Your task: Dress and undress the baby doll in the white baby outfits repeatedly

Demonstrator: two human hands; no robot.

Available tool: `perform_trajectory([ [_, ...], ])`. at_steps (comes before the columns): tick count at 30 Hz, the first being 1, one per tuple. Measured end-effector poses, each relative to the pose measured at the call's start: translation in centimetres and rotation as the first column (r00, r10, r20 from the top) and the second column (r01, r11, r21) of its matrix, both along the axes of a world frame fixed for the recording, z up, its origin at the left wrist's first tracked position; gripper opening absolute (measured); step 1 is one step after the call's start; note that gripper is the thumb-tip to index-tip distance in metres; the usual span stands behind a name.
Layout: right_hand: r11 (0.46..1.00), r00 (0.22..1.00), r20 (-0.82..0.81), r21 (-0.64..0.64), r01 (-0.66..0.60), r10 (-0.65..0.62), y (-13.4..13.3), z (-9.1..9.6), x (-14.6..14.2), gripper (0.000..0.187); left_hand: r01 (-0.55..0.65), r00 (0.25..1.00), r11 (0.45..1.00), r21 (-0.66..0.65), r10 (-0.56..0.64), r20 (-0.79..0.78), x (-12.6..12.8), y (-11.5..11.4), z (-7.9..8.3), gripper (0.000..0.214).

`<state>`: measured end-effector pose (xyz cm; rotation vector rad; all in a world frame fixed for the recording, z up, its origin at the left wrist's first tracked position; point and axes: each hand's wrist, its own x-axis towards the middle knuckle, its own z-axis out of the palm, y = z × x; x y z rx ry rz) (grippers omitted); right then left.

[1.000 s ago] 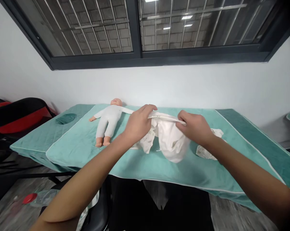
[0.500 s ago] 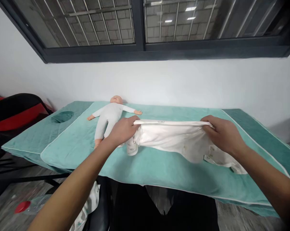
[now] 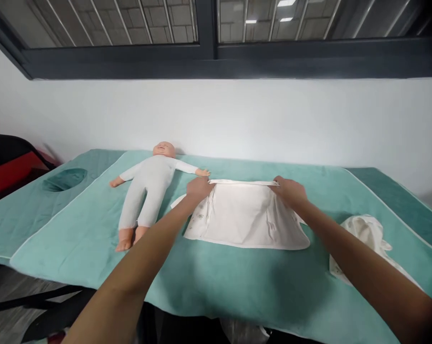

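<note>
A white baby shirt (image 3: 247,215) with small prints at its side lies spread on the green bed, its lower edge toward me. My left hand (image 3: 200,188) pinches the left end of its far edge. At the right end of that edge, my right hand (image 3: 290,190) is closed on the cloth. The far edge is stretched nearly straight between them. Left of the shirt, a baby doll (image 3: 149,184) in a pale grey bodysuit lies on its back, arms spread, head toward the wall. Its hand is close to my left hand.
Another crumpled white garment (image 3: 366,229) lies on the right, partly behind my right forearm. The green bed cover (image 3: 237,282) stretches across the view, with a round face hole (image 3: 64,180) at left. Behind are a white wall and a dark-framed window (image 3: 208,64). A black and red chair (image 3: 11,167) stands at left.
The shirt came down from mid-air onto the bed and now lies flat. My hands moved closer together, still holding its edge. The view shifted, showing more of the doll and the other garment.
</note>
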<state>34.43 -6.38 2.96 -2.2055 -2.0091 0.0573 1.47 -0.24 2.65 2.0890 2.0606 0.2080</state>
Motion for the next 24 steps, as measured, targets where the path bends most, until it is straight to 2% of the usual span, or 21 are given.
perform_trajectory([
  [3,1.0,0.996,-0.091,0.017,0.025,-0.024,2.3,-2.8,0.0,0.041,-0.027,1.0,0.998,0.048,0.026,0.013,0.1,1.7,-2.3,0.04],
  [6,0.997,0.976,-0.219,0.073,0.032,-0.015,3.3,-5.7,0.5,0.039,0.01,0.999,0.994,0.108,-0.014,0.035,-0.1,1.9,-4.4,0.04],
  [9,0.975,0.952,-0.285,0.216,-0.047,0.109,3.6,-7.5,1.1,0.041,0.097,0.989,0.959,0.268,-0.123,0.085,-0.3,1.7,-5.6,0.043],
  [12,0.901,0.96,-0.15,0.403,-0.16,0.238,3.5,-7.7,0.9,0.04,0.174,0.973,0.883,0.436,-0.222,0.06,-0.2,1.5,-5.9,0.039],
  [14,0.85,0.977,-0.027,0.497,-0.172,0.214,3.3,-7.2,0.2,0.034,0.206,0.969,0.851,0.484,-0.245,0.016,0.1,1.4,-5.8,0.034],
  [17,0.817,0.985,0.063,0.552,-0.167,0.159,2.5,-6.2,-1.5,0.028,0.157,0.978,0.849,0.504,-0.205,0.04,0.6,1.4,-5.6,0.035],
  [19,0.825,0.98,0.07,0.53,-0.195,0.186,1.6,-5.5,-3.0,0.03,0.093,0.981,0.85,0.519,-0.167,0.097,0.8,1.2,-5.3,0.041],
  [21,0.853,0.971,0.017,0.475,-0.217,0.238,0.6,-5.2,-4.8,0.031,0.082,0.977,0.837,0.541,-0.174,0.121,1.2,0.5,-5.1,0.044],
  [24,0.907,0.948,-0.12,0.348,-0.239,0.296,-0.8,-5.7,-7.6,0.032,0.226,0.941,0.828,0.513,-0.322,0.106,2.1,-1.4,-5.2,0.032],
])
